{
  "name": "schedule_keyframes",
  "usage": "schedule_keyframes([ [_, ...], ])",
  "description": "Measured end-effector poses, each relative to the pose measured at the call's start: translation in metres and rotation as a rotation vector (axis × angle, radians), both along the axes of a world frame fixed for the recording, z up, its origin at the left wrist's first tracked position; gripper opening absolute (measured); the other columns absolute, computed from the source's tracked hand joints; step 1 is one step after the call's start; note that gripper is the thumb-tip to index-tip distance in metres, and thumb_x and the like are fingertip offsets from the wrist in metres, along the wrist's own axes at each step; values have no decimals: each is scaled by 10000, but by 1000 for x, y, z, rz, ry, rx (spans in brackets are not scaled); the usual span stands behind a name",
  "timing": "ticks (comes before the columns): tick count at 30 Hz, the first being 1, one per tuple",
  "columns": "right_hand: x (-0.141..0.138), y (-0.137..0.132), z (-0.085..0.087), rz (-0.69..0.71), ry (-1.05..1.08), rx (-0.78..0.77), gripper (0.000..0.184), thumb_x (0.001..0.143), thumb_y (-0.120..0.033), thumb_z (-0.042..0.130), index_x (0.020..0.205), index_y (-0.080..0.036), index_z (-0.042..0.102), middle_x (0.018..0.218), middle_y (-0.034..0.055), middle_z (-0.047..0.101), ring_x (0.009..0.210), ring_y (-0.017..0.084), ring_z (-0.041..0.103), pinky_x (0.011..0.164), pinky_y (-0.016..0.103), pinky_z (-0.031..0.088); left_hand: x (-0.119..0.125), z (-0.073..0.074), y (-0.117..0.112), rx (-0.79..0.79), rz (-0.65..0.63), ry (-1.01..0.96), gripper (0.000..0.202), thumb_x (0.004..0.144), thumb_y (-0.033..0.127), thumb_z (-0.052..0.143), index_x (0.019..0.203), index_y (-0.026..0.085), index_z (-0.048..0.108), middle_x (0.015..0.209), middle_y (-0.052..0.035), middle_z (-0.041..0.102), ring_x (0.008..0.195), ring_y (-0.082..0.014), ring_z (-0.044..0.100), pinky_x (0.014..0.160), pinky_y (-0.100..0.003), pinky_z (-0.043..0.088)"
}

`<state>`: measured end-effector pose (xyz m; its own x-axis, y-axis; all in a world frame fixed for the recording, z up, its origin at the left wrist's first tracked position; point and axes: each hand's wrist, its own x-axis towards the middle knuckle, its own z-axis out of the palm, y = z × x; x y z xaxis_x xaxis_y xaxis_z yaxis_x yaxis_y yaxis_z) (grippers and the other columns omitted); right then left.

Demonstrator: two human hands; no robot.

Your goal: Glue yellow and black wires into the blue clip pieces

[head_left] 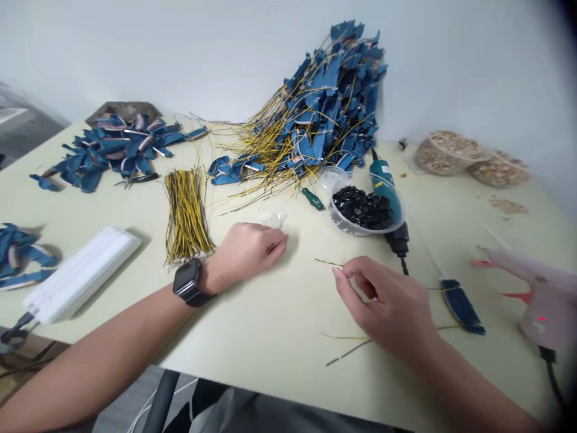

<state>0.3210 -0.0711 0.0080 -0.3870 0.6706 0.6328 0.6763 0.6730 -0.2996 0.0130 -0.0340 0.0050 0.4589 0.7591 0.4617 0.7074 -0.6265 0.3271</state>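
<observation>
My right hand (pixel 387 300) pinches a thin black-and-yellow wire (pixel 327 262) between thumb and forefinger, its end pointing left. To the right of that hand lies a curved blue piece (pixel 462 305) with wires running from it behind my fingers. Two more loose wire ends, one yellow and one black wire (pixel 345 355), come out below the hand. My left hand (pixel 247 255), with a black watch on the wrist, is closed in a fist; a small dark bit shows at its fingers, too hidden to name. Beside it lies a bundle of yellow and black wires (pixel 186 207).
A large heap of wired blue pieces (pixel 331 102) leans on the wall. Around me are a tub of black parts (pixel 363 207), a green power tool (pixel 383 177), a green-handled screwdriver (pixel 312 198), a pink glue gun (pixel 536 282), a white power strip (pixel 83 270) and bags of wooden bits (pixel 451 153).
</observation>
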Motion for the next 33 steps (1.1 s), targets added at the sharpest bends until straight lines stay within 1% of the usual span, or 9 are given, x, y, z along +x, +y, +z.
schedule_keyframes([
  [4, 2, 2, 1, 17, 33, -15, 205, 1142, -201, 783, 1009, -286, 651, 688, -101, 522, 522, 110, 484, 562, 305, 363, -2, -2, 5, -111, 87, -20, 444, 1152, 283, 556, 764, 278, 341, 595, 34, 434, 556, -167, 371, 606, -363, 263],
  [7, 4, 2, 1, 4, -13, -64, 209, 1182, -272, 758, 986, -298, 691, 669, -59, 570, 518, 150, 519, 564, 348, 392, -3, 4, 7, -205, 163, -4, 471, 1131, 280, 570, 738, 282, 311, 595, 27, 400, 571, -177, 324, 640, -390, 261],
  [10, 5, 3, 1, -39, -59, -77, 229, 1199, -324, 739, 973, -302, 708, 670, -32, 585, 529, 178, 541, 574, 382, 397, -1, 12, 8, -256, 201, 34, 497, 1113, 234, 611, 726, 277, 303, 605, 11, 444, 597, -187, 306, 667, -407, 254],
  [15, 2, 10, 5, -38, -65, -2, 218, 1124, -297, 762, 915, -278, 701, 637, -46, 545, 504, 157, 485, 546, 361, 366, 5, 15, 6, -269, 163, 102, 514, 1131, 212, 629, 723, 273, 323, 630, -16, 530, 623, -197, 318, 692, -418, 247],
  [19, -1, 19, 6, -64, -33, -3, 196, 1097, -313, 748, 905, -271, 738, 627, -38, 541, 525, 169, 491, 574, 363, 370, 12, 10, 3, -291, 91, 134, 463, 1144, 225, 633, 761, 273, 377, 695, -40, 617, 664, -209, 414, 712, -402, 269],
  [22, 0, 27, 4, -89, -10, -26, 202, 1093, -348, 735, 904, -278, 752, 636, -21, 551, 559, 193, 517, 626, 388, 380, 14, 9, 2, -254, 60, 124, 433, 1125, 213, 643, 784, 271, 382, 750, -52, 649, 699, -211, 437, 724, -392, 274],
  [26, 1, 33, 0, -69, 8, -46, 211, 1104, -374, 724, 921, -286, 780, 689, 14, 636, 634, 227, 573, 682, 408, 413, 16, 13, 4, -240, 62, 116, 479, 1092, 164, 642, 735, 269, 340, 707, -25, 542, 692, -202, 356, 736, -402, 261],
  [29, -2, 36, -2, -19, 38, -32, 222, 1107, -371, 706, 936, -276, 813, 739, 39, 709, 683, 242, 613, 725, 411, 454, 16, 19, 4, -251, 123, 123, 524, 1099, 161, 644, 684, 271, 344, 644, 3, 430, 660, -199, 296, 741, -424, 242],
  [33, -3, 40, -6, 39, 61, -50, 238, 1104, -366, 701, 939, -253, 831, 776, 56, 774, 708, 242, 666, 762, 394, 487, 13, 26, 4, -250, 225, 114, 548, 1102, 186, 674, 658, 276, 365, 623, 6, 407, 657, -208, 288, 752, -435, 239],
])
